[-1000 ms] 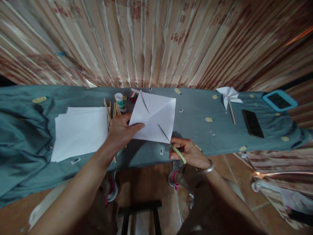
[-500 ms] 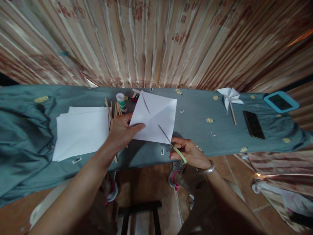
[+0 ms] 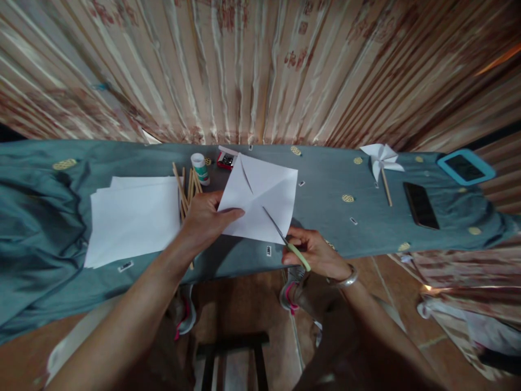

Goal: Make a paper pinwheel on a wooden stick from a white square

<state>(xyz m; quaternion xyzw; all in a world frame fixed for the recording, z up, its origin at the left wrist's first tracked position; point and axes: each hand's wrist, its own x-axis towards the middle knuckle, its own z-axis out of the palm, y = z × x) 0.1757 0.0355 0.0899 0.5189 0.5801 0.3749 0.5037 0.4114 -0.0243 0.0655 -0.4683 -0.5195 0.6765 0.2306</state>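
Observation:
My left hand (image 3: 208, 218) pinches the left side of a square sheet of white paper (image 3: 268, 187), thumb on top. The sheet has diagonal creases and a curved slit running in from its upper left corner. Closed round the green handles of a pair of scissors (image 3: 299, 256) is my right hand (image 3: 313, 254), at the sheet's lower right corner. One scissor blade lies over the paper, its tip near the middle; the other blade is hidden beneath.
Left lie a stack of white paper (image 3: 134, 220) and several wooden sticks (image 3: 181, 184). Behind stand a white-green tube (image 3: 199, 169) and a small red box (image 3: 226, 159). A paper pinwheel (image 3: 381, 159), a phone (image 3: 421, 205) and a blue-framed tablet (image 3: 466, 167) lie right.
The sheet has shifted slightly right and down, uncovering more of the red box. Both hands keep their grips, and the scissors stay at the same corner.

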